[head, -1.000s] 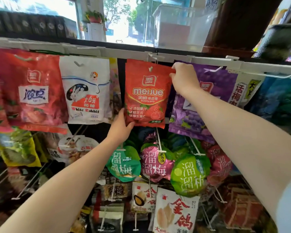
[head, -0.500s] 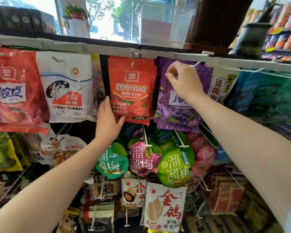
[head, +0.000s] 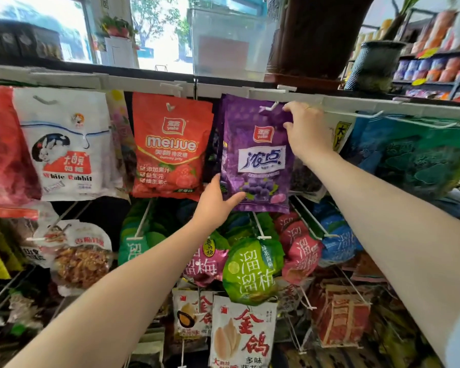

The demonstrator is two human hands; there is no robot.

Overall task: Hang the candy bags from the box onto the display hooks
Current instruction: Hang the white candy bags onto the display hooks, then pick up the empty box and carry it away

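Purple candy bag (head: 258, 152) hangs on a white display hook (head: 269, 107), just right of the orange bag (head: 170, 144). The right hand (head: 307, 131) pinches its top right corner, likely steadying it on the peg; the left hand (head: 214, 203) grips the bag's bottom left corner, thumb in front, probably squaring it.

"meijue" on red bag (head: 170, 144)
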